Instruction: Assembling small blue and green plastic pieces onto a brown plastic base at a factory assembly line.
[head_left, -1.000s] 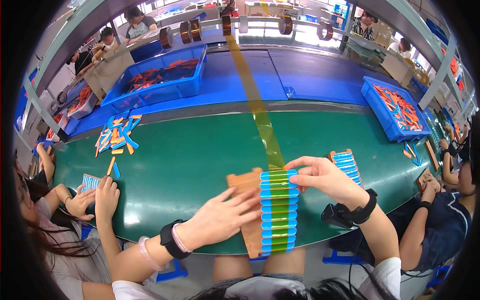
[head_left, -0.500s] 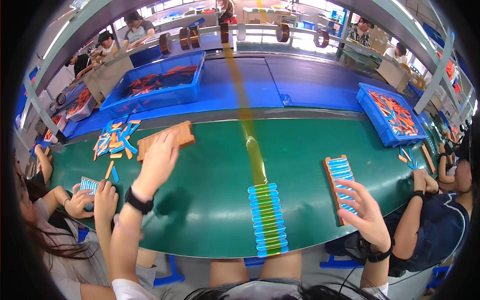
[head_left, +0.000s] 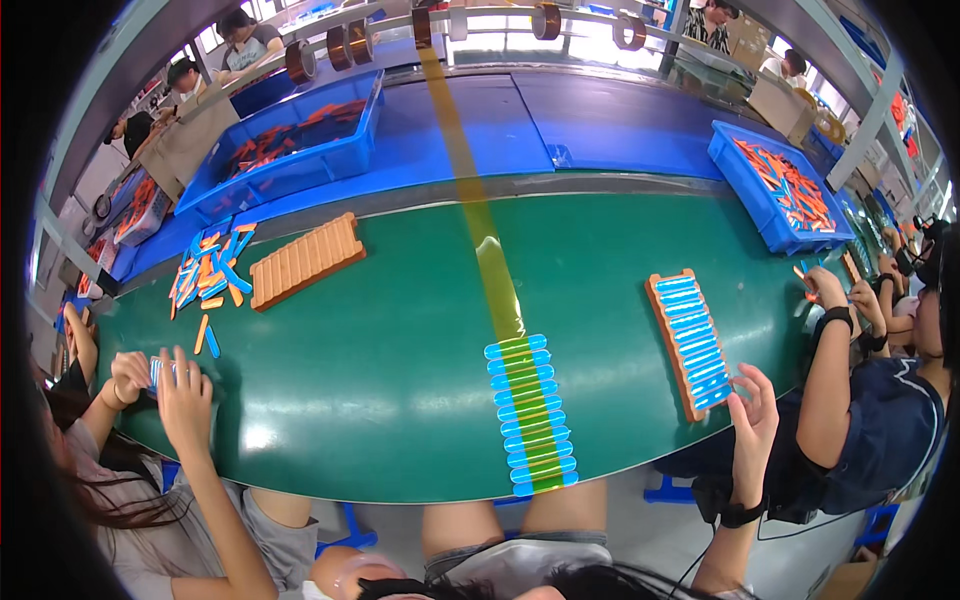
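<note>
One bare wooden rack (head_left: 308, 262) now lies unheld

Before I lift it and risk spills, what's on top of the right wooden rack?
Blue strips lie crosswise on the right wooden rack; what's directly beneath them is hidden.

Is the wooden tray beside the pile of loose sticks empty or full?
The wooden tray is empty: its ridged top shows bare wood throughout.

wooden rack (head_left: 674, 352) | lined with blue strips (head_left: 692, 335) | flat, slightly slanted | green tabletop (head_left: 600, 280), right side
</note>
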